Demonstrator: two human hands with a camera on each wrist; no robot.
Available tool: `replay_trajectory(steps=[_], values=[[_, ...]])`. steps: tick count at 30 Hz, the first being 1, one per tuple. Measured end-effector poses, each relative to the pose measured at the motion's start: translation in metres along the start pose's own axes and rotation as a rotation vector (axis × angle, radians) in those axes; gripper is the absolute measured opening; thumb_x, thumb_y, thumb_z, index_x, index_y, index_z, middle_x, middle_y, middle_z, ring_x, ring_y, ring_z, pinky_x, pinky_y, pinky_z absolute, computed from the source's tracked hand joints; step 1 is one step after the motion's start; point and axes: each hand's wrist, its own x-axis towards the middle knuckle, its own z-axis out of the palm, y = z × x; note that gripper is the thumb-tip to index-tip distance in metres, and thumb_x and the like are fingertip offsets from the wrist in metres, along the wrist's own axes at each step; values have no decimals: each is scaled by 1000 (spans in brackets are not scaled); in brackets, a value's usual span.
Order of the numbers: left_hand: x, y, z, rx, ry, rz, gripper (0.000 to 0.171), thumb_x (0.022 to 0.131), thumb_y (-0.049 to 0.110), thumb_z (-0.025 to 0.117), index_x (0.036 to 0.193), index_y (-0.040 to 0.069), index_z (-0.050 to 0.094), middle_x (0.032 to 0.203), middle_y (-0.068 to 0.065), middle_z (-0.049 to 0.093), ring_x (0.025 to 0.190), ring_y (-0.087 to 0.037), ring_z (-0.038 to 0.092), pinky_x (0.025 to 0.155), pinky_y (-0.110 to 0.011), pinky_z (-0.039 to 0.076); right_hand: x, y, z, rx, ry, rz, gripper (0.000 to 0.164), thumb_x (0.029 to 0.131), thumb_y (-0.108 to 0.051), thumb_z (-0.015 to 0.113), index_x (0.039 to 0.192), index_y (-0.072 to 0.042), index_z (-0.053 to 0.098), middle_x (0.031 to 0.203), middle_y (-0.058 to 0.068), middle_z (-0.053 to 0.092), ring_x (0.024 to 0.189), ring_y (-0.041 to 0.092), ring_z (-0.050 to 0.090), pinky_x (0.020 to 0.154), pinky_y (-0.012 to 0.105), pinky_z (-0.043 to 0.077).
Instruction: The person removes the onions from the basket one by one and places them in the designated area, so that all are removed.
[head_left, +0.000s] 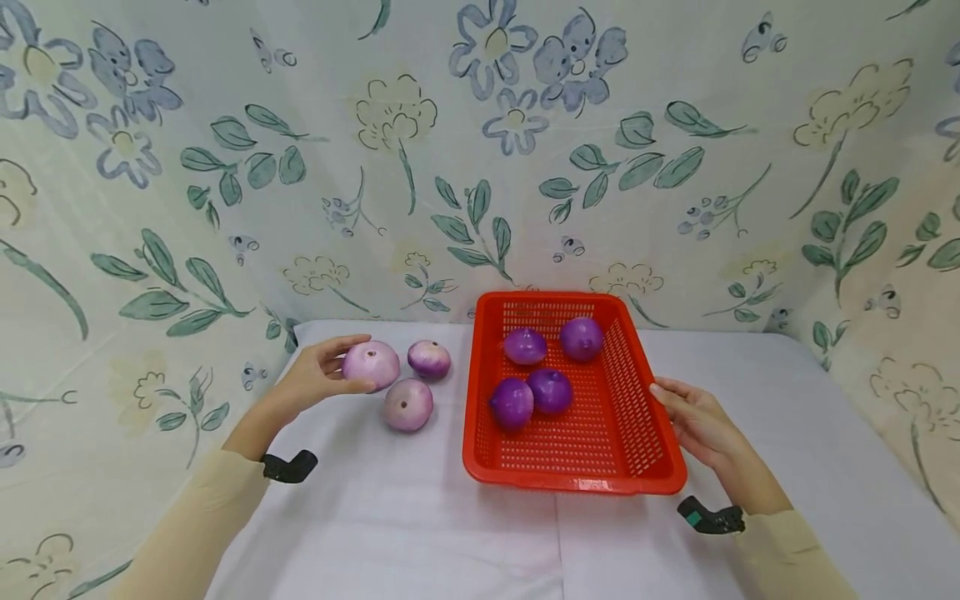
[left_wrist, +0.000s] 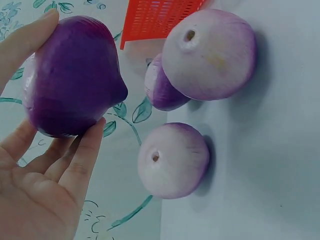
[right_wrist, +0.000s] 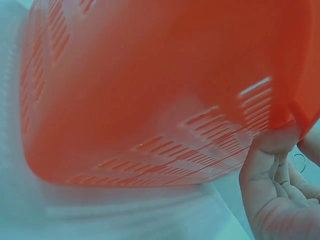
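My left hand (head_left: 318, 375) grips a purple onion (left_wrist: 75, 75) between thumb and fingers. Its pale root end faces up in the head view, and its pointed tip shows in the left wrist view. Below and beside it, a pale onion (left_wrist: 210, 55), a half-hidden onion (left_wrist: 167, 87) and a third onion (left_wrist: 172, 160) rest on the white cloth; the held one hides this third onion from the head view. With thumb and fingers, my right hand (head_left: 697, 421) holds the right rim of a red plastic basket (head_left: 573, 483). Several purple onions (head_left: 551, 390) lie inside, toward its left and far end.
White cloth (head_left: 420, 517) covers the table under the basket and onions. A floral curtain (head_left: 517, 208) hangs along the far edge and both sides. Each wrist wears a black strap device (head_left: 291, 467).
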Motion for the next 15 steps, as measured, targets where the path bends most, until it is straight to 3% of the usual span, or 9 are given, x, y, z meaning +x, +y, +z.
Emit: replay_trajectory(steps=[10, 15], values=[[-14, -34, -2, 8, 44, -77, 81, 79, 25, 87, 147, 9, 47, 149, -11, 46, 132, -36, 48, 105, -41, 42, 0, 0, 0, 14, 2, 6, 18, 102, -21, 59, 119, -16, 56, 104, -4, 69, 90, 11, 65, 80, 28, 58], [-18, -48, 0, 10, 70, -92, 80, 78, 23, 88, 146, 9, 48, 149, -15, 46, 132, -39, 47, 103, -39, 44, 0, 1, 0, 11, 7, 7, 16, 102, -22, 59, 117, -18, 57, 105, -4, 69, 91, 11, 66, 80, 28, 58]])
